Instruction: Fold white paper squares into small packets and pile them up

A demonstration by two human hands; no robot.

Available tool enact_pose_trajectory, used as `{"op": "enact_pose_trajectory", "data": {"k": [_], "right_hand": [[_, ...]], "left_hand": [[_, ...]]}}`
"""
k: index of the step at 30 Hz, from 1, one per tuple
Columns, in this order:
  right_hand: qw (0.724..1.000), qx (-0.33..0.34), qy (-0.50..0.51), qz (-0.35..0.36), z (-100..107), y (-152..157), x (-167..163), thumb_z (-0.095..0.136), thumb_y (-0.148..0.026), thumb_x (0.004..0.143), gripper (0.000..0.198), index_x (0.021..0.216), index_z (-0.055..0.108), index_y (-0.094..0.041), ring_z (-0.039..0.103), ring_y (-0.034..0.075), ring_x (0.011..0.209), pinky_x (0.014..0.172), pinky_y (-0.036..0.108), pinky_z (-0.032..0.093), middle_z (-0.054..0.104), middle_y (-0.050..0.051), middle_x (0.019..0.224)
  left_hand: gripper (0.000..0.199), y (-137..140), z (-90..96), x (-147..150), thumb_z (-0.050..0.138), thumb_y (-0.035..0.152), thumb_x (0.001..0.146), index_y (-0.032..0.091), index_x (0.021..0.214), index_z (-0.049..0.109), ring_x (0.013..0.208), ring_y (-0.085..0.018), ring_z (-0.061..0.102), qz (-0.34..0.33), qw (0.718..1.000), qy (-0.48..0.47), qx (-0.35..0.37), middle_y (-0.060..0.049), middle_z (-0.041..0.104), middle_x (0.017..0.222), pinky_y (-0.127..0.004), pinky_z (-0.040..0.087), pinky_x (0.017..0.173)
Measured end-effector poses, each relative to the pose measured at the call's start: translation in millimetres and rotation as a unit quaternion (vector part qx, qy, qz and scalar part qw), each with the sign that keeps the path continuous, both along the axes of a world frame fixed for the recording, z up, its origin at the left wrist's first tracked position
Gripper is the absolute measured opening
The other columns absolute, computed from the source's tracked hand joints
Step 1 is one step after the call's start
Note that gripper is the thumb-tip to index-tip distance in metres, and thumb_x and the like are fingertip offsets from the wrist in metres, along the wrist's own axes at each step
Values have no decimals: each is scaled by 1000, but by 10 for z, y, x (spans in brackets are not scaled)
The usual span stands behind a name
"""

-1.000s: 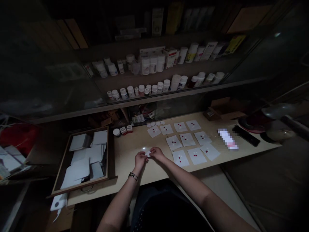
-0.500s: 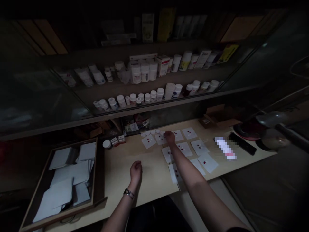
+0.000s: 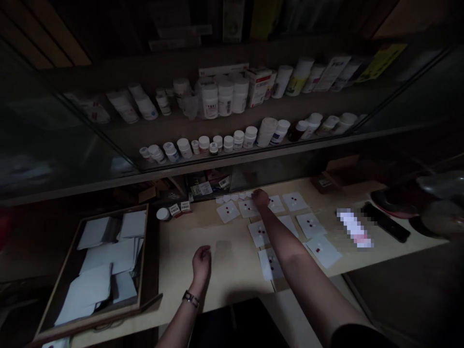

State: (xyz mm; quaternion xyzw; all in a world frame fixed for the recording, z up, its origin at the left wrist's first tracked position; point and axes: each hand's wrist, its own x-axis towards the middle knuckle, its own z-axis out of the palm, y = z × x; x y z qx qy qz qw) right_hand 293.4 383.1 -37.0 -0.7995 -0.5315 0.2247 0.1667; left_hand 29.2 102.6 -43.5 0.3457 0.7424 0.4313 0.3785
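Observation:
Sheets of white paper (image 3: 326, 253) lie in rows on the pale desk (image 3: 181, 270), most bearing small red pills (image 3: 260, 231) and white pills. My right hand (image 3: 260, 197) reaches over the back row, beside the sheet (image 3: 248, 208) second from the left. Its fingers are bent together, and what they hold, if anything, is hidden. Just left of it, a line of small white pieces (image 3: 234, 197) runs along the desk's back edge. Above bare desk to the left of the sheets, my left hand (image 3: 202, 263) hovers with curled fingers; its palm is hidden.
A wooden drawer (image 3: 148, 251) holding stacks of white paper (image 3: 105, 256) stands at left. Near its back corner are a white-capped bottle (image 3: 163, 214) and small boxes (image 3: 185, 207). Shelves of medicine bottles (image 3: 210, 101) rise behind. A black phone (image 3: 389, 223) and an open carton (image 3: 348, 176) are at right.
The view has shifted nearer the desk. My right hand has moved from over the second back-row sheet to its far right corner. My left hand stays curled above the desk.

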Motion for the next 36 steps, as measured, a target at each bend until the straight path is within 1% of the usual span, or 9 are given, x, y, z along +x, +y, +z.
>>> {"op": "enact_pose_trajectory", "data": {"k": [4, 7, 10, 14, 18, 22, 25, 30, 36], "right_hand": [[999, -2, -41, 20, 214, -61, -71, 58, -21, 79, 30, 108, 66, -18, 64, 21, 94, 77, 27, 45, 70, 10, 101], [997, 33, -26, 69, 369, -279, -150, 51, -21, 83, 28, 108, 65, -18, 63, 18, 91, 79, 25, 45, 69, 7, 101], [984, 71, -15, 163, 452, -768, -236, 44, -18, 85, 29, 105, 66, -16, 61, 17, 93, 83, 25, 43, 67, 8, 105], [947, 101, -34, 302, 429, -1736, -277, 47, -15, 82, 31, 107, 65, -17, 54, 21, 107, 93, 32, 38, 63, 10, 113], [950, 121, -73, 279, 301, -2648, -155, 42, -18, 88, 33, 113, 63, -18, 48, 25, 115, 102, 40, 32, 58, 12, 123], [958, 94, -128, 240, 150, -3216, 105, 37, -21, 90, 39, 124, 57, -24, 43, 27, 124, 107, 48, 25, 52, 11, 133], [955, 82, -156, 237, 73, -3434, 323, 38, -26, 91, 43, 132, 51, -26, 37, 27, 130, 109, 50, 20, 46, 9, 141], [945, 61, -181, 267, -10, -3574, 570, 43, -32, 91, 50, 140, 41, -28, 29, 29, 136, 109, 52, 19, 34, 10, 149], [935, 31, -201, 291, -102, -3594, 597, 43, -32, 91, 52, 143, 36, -29, 28, 31, 137, 107, 59, 16, 34, 13, 148]], "left_hand": [[27, 147, 101, 35, 48, 22, 73, 16, 92, 66, 90, -22, 62, -57, 995, 73, 29, -9, 67, 93, -36, 48, 85], [32, 307, 260, 97, 44, 15, 77, 15, 100, 65, 98, -22, 59, -125, 977, 168, 37, -11, 65, 102, -38, 46, 90], [38, 413, 474, 217, 45, 12, 79, 13, 114, 61, 117, -26, 49, -262, 916, 299, 47, -14, 59, 121, -44, 37, 102], [44, 361, 641, 477, 40, 15, 86, 14, 128, 52, 134, -30, 32, -391, 826, 402, 59, -14, 44, 140, -55, 21, 109], [46, 141, 572, 769, 36, 24, 91, 14, 135, 44, 134, -30, 31, -505, 757, 406, 82, -14, 43, 142, -55, 18, 111], [53, -83, 441, 1007, 36, 29, 93, 18, 144, 30, 137, -29, 25, -611, 682, 383, 120, -12, 34, 148, -56, 13, 112], [58, -181, 383, 1125, 37, 32, 93, 20, 147, 22, 140, -30, 17, -645, 647, 388, 122, -12, 23, 153, -59, 11, 110], [58, -212, 329, 1214, 37, 39, 94, 26, 147, 20, 141, -31, 13, -668, 616, 402, 112, -10, 18, 154, -65, 11, 107], [56, -204, 338, 1239, 37, 44, 93, 28, 146, 26, 140, -35, 14, -667, 622, 401, 89, -12, 21, 153, -70, 9, 104]]}}
